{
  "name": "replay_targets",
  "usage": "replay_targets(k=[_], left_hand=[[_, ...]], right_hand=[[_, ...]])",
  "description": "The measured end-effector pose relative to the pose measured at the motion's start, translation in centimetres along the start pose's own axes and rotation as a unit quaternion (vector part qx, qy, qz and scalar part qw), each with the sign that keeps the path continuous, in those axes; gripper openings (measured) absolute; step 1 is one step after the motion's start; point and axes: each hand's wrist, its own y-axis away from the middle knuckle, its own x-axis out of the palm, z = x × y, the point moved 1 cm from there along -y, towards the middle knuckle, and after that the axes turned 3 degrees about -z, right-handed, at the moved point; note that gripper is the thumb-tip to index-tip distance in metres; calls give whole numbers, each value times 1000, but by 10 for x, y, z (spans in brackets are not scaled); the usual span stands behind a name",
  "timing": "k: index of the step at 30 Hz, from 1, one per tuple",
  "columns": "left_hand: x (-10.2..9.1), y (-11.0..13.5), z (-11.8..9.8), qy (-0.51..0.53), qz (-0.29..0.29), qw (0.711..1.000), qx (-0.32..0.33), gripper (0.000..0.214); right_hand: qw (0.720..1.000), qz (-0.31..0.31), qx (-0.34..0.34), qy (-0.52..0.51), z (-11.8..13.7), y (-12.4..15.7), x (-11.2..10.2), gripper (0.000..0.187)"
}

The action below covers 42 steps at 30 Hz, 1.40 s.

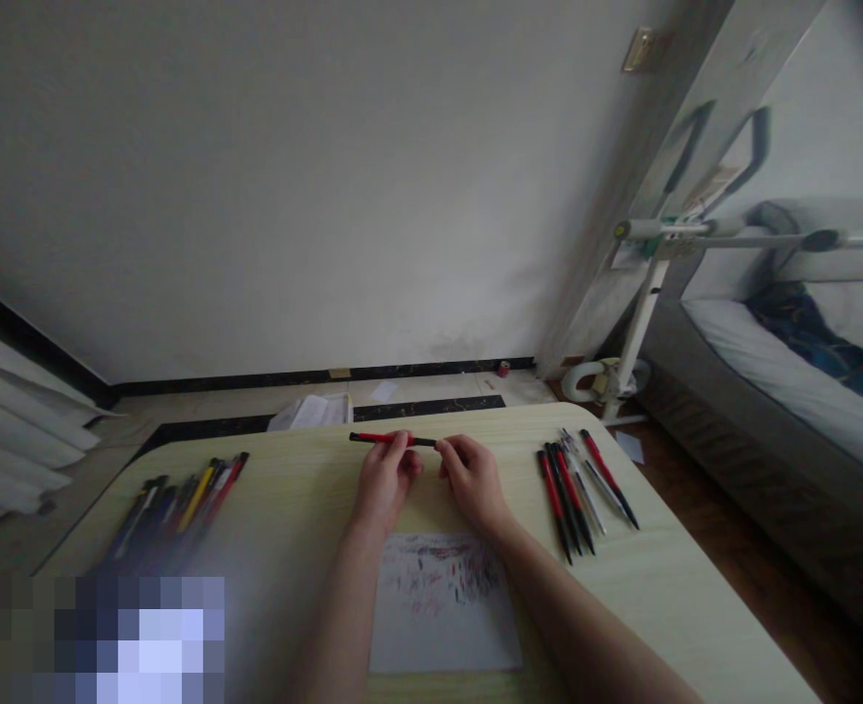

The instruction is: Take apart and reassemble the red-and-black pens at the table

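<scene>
A red and black pen (381,438) lies crosswise between my two hands above the table. My left hand (385,479) pinches its red barrel, and the fingers of my right hand (469,477) close on its dark right end. Below the hands is a white sheet of paper (442,626) covered with short red and dark scribble marks in its upper half. To the right lies a group of pens (564,499), several red and black, others clear or silver. On the left rests a blurred bunch of mixed pens (189,504).
The light wooden table (291,587) has rounded far corners. Beyond it are a white wall (328,196), a white box with papers (314,411) on the floor, a curtain (13,420) at left, and exercise equipment (640,323) beside a bed (754,342) at right.
</scene>
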Motion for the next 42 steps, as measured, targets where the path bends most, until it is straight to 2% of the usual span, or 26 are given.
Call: replay_targets(k=[28, 34, 42], left_hand=[[-3, -1, 2, -45, -13, 998, 43, 27], [-5, 1, 2, -101, -21, 991, 79, 27], [-4, 1, -1, -73, -27, 994, 74, 25]], right_hand=[[1000, 1, -9, 0, -1, -2, -2, 24], [999, 5, 3, -34, 0, -1, -2, 21], [998, 10, 33, -47, 0, 0, 1, 31]])
